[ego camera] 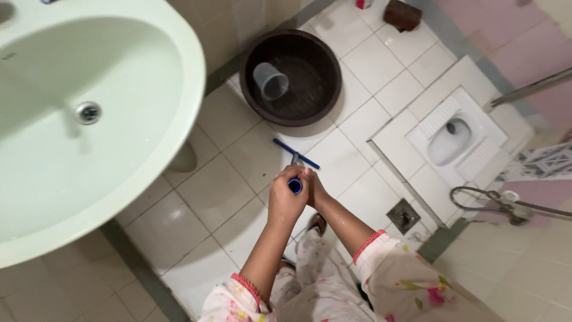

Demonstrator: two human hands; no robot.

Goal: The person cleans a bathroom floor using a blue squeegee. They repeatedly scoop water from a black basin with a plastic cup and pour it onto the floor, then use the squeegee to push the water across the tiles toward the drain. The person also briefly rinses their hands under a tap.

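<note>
Both hands, left hand [285,200] and right hand [314,188], are clasped together around the blue-capped handle [295,186] of what looks like a floor squeegee [296,153], its shaft running away from them to the blade lying crosswise on the tiles [202,191] just beyond.

Both arms stretch forward and down, forearms bare below rolled floral sleeves. The left hand [285,200] and right hand [314,186] meet, pressed side by side, fingers curled closed in a shared grip, wrists nearly straight.
</note>
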